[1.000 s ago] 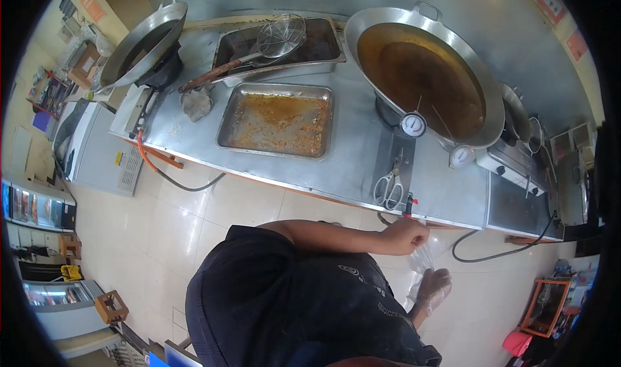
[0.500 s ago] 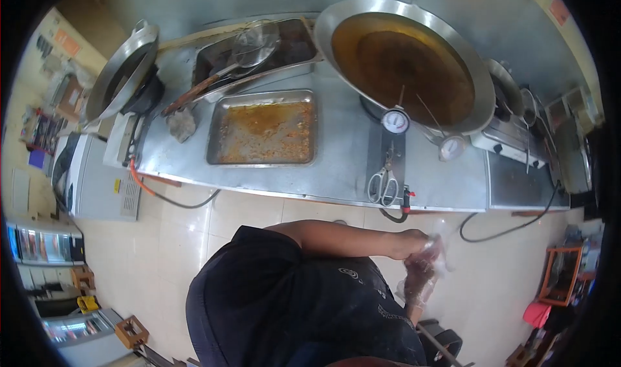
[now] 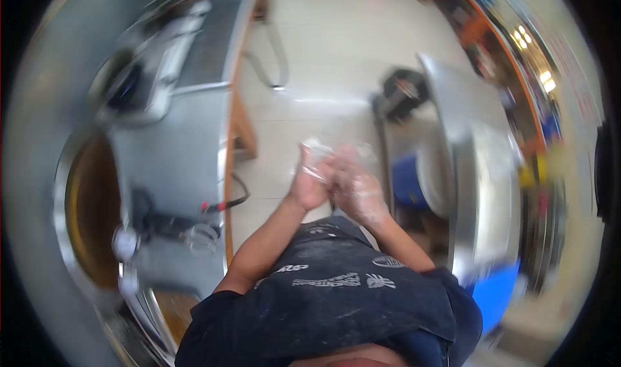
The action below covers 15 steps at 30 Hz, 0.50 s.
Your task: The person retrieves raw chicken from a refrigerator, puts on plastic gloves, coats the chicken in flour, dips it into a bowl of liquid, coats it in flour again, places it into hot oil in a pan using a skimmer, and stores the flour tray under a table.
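My left hand (image 3: pixel 310 184) and my right hand (image 3: pixel 359 192) meet in front of my apron, above the floor. Thin clear plastic covers the right hand down to the wrist like a disposable glove. Another crumpled clear plastic glove (image 3: pixel 317 158) bunches at the left hand's fingers, while its wrist and lower palm are bare. Both hands look closed on this plastic, the right fingers pressed against the left hand. Motion blur and the shiny film hide the exact fingertips.
On my left runs a metal counter (image 3: pixel 184 140) with a large oil-filled wok (image 3: pixel 97 205), thermometer (image 3: pixel 125 243), scissors (image 3: pixel 202 237) and gas burner (image 3: pixel 169 63). To my right stand a metal table (image 3: pixel 462 101), a blue container (image 3: pixel 409 180) and a black object (image 3: pixel 405 92). Tiled floor lies between.
My view has swung right, so the counter that lay ahead is now on my left. Both hands now show in front of my body, still together with the clear plastic.
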Motion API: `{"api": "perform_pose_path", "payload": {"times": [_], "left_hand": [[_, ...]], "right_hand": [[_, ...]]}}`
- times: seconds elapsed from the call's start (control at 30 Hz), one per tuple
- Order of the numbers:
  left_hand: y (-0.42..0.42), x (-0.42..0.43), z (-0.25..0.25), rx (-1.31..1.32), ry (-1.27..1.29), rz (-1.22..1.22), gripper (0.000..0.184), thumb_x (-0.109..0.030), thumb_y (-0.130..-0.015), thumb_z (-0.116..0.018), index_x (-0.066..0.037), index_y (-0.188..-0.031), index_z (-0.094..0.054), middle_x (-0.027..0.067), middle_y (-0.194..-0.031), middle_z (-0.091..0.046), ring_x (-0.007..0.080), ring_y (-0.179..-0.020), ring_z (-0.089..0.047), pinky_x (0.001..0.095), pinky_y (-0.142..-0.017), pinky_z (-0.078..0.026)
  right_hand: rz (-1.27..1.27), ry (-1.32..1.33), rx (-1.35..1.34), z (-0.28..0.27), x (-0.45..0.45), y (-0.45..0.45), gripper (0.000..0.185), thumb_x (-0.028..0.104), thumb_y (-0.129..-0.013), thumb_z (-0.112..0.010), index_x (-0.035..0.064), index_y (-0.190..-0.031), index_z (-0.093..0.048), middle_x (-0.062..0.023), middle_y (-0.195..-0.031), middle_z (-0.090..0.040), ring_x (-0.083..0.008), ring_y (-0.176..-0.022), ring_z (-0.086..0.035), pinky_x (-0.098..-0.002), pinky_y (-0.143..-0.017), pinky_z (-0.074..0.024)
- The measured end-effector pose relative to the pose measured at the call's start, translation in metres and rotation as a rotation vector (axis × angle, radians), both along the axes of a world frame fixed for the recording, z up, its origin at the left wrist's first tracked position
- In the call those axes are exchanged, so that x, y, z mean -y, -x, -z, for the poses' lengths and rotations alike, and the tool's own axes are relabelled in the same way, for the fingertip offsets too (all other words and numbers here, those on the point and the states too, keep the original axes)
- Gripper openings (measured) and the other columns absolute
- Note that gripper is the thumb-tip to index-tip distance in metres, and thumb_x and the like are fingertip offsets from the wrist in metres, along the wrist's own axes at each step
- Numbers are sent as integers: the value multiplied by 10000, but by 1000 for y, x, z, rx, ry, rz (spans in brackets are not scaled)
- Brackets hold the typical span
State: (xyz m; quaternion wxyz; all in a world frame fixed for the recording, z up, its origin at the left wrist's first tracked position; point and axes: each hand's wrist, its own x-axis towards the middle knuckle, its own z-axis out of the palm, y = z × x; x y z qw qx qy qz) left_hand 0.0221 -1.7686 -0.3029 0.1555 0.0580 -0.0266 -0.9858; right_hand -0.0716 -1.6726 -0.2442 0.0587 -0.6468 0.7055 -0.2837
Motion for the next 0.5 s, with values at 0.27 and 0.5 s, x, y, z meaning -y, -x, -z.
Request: {"api": "perform_pose_path", "payload": {"times": [0.27,0.5], "left_hand": [[165,-75,28,358,1592,-32,255,-234,-909,-591,-28,-1055,-626,92,-987,-663,257,-924,-636,366,-821,-505],[304,-130,16,-31,1467,206,294,-70,-830,-563,-5,-1106,-639,124,-1094,-659,236,-1009,-624,348,-855,-481]], "right_hand": [[544,334,52,-1,-104,112,39,36,-709,-599,52,-736,-621,-122,-756,-616,-330,-765,-619,-439,-643,-510],[690,412,66,-19,-186,227,145,4,-692,-617,93,-808,-618,-91,-798,-613,-322,-704,-599,-428,-625,-486]]}}
